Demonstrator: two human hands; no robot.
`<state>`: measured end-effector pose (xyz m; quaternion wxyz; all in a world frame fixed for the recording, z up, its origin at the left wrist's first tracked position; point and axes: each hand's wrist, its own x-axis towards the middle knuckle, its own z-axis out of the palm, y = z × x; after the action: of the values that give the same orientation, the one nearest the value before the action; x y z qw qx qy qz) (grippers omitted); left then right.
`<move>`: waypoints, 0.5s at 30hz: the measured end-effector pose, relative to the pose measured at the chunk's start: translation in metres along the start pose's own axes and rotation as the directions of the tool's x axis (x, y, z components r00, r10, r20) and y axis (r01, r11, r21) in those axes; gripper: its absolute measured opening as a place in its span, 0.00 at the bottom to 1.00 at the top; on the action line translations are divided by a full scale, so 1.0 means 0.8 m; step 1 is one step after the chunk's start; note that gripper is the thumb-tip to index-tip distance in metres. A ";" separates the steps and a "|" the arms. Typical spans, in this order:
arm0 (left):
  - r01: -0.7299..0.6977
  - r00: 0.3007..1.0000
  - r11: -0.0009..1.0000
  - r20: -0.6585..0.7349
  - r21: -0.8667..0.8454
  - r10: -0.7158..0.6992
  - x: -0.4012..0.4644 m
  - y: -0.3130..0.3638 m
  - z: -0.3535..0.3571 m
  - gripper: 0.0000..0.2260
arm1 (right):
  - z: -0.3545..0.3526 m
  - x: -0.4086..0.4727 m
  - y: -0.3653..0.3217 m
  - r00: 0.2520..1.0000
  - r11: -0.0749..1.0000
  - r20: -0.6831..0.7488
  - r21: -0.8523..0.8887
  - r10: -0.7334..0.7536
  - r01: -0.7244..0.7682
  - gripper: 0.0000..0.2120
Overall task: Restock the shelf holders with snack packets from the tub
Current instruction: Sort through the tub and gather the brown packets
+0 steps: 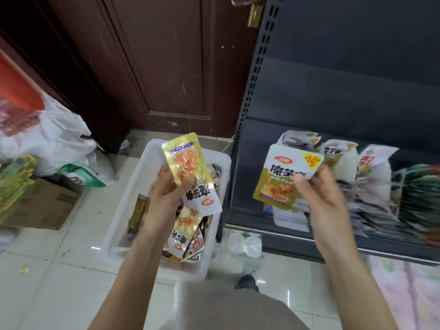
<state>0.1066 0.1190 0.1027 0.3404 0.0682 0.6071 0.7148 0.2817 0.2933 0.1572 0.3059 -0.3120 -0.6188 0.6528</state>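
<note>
Right now my left hand (pixel 171 189) grips a gold snack packet (pixel 188 170) above the tub (pixel 123 210), while my right hand (pixel 319 189) pinches another packet (pixel 283 177) at the shelf holders' (pixel 371 186) left edge. Loose fingers could drop it short of the holder.

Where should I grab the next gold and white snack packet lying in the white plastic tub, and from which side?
Probably pinch the gold and white snack packet by its upper gold end, reaching down from above. It lies flat on the pile in the white plastic tub, and the tub's walls block any sideways approach. The left hand already holds another packet above it.
</note>
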 end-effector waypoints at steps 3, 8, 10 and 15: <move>-0.178 0.982 0.964 0.102 0.198 0.160 -0.005 0.010 0.067 0.09 | -0.086 0.004 -0.032 0.961 0.983 -0.211 -0.023 -0.180 0.180 0.09; -0.211 0.950 0.923 0.290 0.321 0.116 -0.001 0.021 0.170 0.14 | -0.195 0.032 -0.044 0.859 0.951 -0.427 -0.005 -0.282 0.309 0.15; -0.145 0.936 0.947 0.349 0.288 0.038 0.004 0.024 0.200 0.25 | -0.213 0.052 -0.039 0.856 0.947 -0.436 0.028 -0.276 0.319 0.17; -0.137 0.865 0.963 0.502 0.230 0.003 0.013 0.029 0.233 0.42 | -0.204 0.102 -0.013 0.933 0.973 -0.278 -0.047 -0.228 0.224 0.15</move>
<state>0.1845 0.2770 0.1680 0.4469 0.3158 0.5838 0.5998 0.3598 0.4582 0.1586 0.4617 -0.3308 -0.6054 0.5575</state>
